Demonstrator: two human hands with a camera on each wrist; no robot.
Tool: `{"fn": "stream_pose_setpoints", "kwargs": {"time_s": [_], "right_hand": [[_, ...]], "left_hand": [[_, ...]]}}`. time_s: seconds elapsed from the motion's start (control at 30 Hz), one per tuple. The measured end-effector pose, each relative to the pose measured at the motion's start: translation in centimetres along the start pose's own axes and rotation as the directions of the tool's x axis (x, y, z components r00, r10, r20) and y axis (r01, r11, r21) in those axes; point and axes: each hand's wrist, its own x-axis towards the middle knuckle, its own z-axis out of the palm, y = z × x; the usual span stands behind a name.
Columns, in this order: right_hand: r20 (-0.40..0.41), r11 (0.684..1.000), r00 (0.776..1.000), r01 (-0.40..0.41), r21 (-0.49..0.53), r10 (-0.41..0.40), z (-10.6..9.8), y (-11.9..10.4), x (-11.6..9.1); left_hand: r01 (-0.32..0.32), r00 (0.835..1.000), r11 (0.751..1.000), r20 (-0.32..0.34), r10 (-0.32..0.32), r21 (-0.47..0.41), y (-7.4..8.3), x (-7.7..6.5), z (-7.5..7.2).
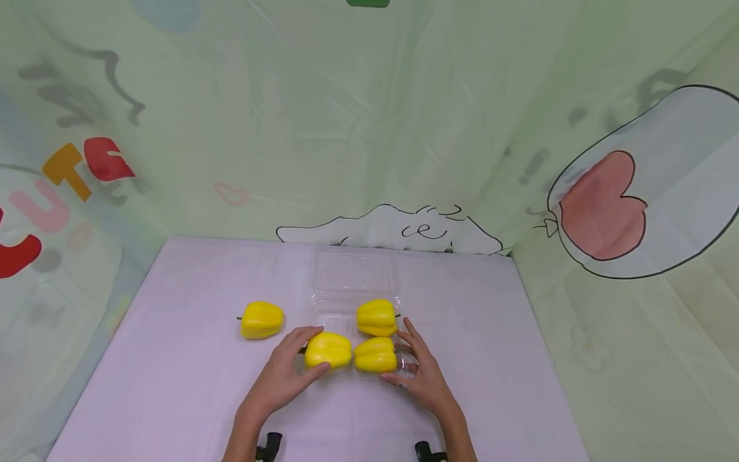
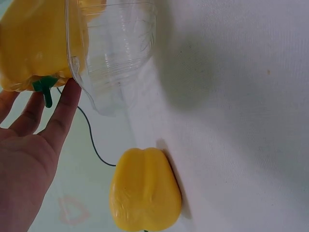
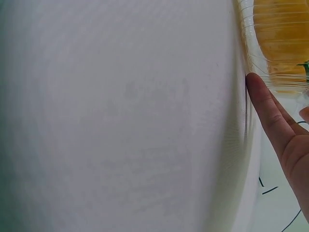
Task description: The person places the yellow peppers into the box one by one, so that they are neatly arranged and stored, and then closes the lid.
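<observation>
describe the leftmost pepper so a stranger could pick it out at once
In the head view, find the purple table, then the clear box on it. Left of the box lies a yellow pepper, stem pointing left. Unlike the other three peppers, grouped at the box, it lies alone.

And here's the right hand (image 3: pixel 292 150), one finger stretched out straight, its tip right up against a clear plastic container (image 3: pixel 285 84). Beyond the fingertips, thin ridges run along the see-through wall, and through it glows a yellow bell pepper (image 3: pixel 282 38), a scrap of green stem (image 3: pixel 306 70) peeking out. Across to the hand's left, a broad whitish tabletop (image 3: pixel 120 121) fills most of the view, with a soft shadow (image 3: pixel 222 183) alongside. Just beside the palm, thin dark lines (image 3: pixel 270 190) cross a pale backdrop (image 3: pixel 268 208).
</observation>
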Motion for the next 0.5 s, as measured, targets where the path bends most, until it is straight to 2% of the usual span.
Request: {"fn": "stream_pose_setpoints", "kwargs": {"time_s": [0.27, 0.5], "right_hand": [[-0.004, 1.000, 1.000, -0.025, -0.018, 0.024, 0.06, -0.30, -0.04], [-0.001, 0.999, 1.000, -0.015, -0.031, 0.014, 0.00, -0.31, -0.04]], "left_hand": [[0.015, 1.000, 0.998, -0.009, -0.014, 0.055, -0.01, 0.14, 0.35], [0.038, 0.999, 0.998, -0.008, -0.038, 0.055, 0.04, 0.30, 0.63]]}}
